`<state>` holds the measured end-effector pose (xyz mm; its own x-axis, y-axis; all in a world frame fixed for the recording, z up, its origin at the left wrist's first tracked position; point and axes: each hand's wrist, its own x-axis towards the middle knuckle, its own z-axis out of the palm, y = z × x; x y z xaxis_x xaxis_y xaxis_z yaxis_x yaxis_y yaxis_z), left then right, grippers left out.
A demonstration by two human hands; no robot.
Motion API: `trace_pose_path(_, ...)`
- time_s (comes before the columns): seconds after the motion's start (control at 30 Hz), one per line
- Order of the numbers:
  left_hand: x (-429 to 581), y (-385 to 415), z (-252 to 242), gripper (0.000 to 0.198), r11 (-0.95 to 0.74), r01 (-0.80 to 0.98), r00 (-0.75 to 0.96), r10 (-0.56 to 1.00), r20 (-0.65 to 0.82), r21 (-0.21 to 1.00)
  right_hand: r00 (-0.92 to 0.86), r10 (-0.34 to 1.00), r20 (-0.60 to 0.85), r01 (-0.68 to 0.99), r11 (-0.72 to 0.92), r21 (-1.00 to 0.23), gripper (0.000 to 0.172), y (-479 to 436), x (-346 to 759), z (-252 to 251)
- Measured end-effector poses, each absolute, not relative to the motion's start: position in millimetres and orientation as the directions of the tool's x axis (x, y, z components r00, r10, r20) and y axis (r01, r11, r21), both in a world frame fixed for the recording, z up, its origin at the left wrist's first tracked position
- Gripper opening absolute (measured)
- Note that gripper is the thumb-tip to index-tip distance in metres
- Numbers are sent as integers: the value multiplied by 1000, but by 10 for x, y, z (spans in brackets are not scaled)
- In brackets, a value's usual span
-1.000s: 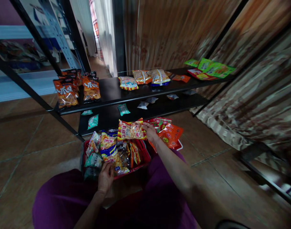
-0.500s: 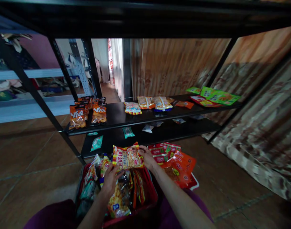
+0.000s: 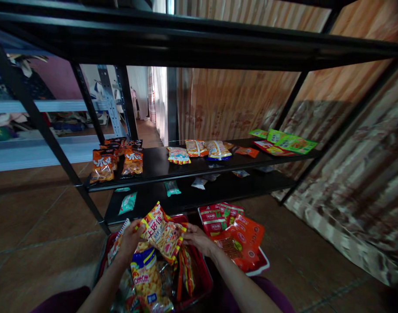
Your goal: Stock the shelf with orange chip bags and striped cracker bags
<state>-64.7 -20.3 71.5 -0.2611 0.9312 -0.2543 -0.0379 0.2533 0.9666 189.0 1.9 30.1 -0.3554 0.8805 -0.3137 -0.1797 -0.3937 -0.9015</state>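
A yellow and red snack bag [image 3: 164, 234] with large red characters hangs tilted over the basket, between my hands. My left hand [image 3: 131, 240] pinches its upper left corner. At the bag's right edge, my right hand [image 3: 197, 239] has its fingers closed on the wrapper. Below lies a red basket [image 3: 205, 278] packed with snack bags. Among them, a yellow and blue bag of puffed snacks [image 3: 148, 278] lies nearest my left forearm, and a red and yellow packet [image 3: 187, 269] stands on the basket's right side.
A black shelf rack stands ahead. Its middle shelf [image 3: 159, 167] carries orange snack bags [image 3: 102, 166], clear-fronted packs [image 3: 217, 150] and green packets [image 3: 292, 141]. Small teal packets [image 3: 127, 203] lie on the bottom shelf. A white-rimmed tray [image 3: 265, 265] with orange packets [image 3: 246, 237] sits at right.
The yellow and red bag has turned from nearly level to tilted, its right side lower. My left hand has moved up and left from the bag's lower edge to its left corner.
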Motion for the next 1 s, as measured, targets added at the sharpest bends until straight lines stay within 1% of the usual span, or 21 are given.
trace_pose_path(0.07,-653,-155,754,31,233,-2,-236,945,-227,972,-355,882,-310,-187,-391,-901,38,49,1886,307)
trace_pose_path(0.17,-687,-80,823,30,190,91,-162,971,-174,977,-333,911,-243,-313,-350,-883,53,131,1906,357)
trace_pose_path(0.2,-699,-56,850,30,175,131,-141,978,-156,976,-313,926,-210,-364,-321,-875,55,161,1921,381)
trace_pose_path(0.27,-710,-13,907,30,136,218,-103,988,-116,966,-284,948,-146,-420,-260,-870,52,210,1951,434)
trace_pose_path(0.33,-690,21,949,29,77,307,-71,996,-58,949,-325,940,-102,-392,-232,-890,50,224,1960,480)
trace_pose_path(0.43,-601,51,956,23,-12,419,15,1000,6,908,-503,864,-41,-315,-227,-922,54,172,1894,514)
trace_pose_path(0.5,-529,63,928,22,-28,465,59,998,0,885,-576,817,-16,-302,-231,-925,53,118,1812,510)
trace_pose_path(0.57,-472,73,898,23,-10,482,51,999,-17,876,-563,825,-48,-297,-256,-920,48,81,1734,495)
trace_pose_path(0.63,-442,83,886,22,22,468,13,999,-32,883,-488,864,-122,-303,-298,-905,44,73,1682,484)
trace_pose_path(0.77,-426,106,903,17,92,367,-68,995,-72,926,-386,893,-230,-333,-367,-869,46,119,1646,469)
trace_pose_path(0.83,-417,105,907,22,147,263,-120,986,-119,954,-365,898,-247,-343,-376,-861,46,143,1638,455)
trace_pose_path(0.9,-405,82,899,31,209,109,-160,969,-190,972,-333,908,-254,-361,-371,-856,45,155,1629,439)
trace_pose_path(1.0,-390,-3,864,39,286,-91,-189,935,-299,954,-275,928,-252,-406,-349,-844,42,165,1624,422)
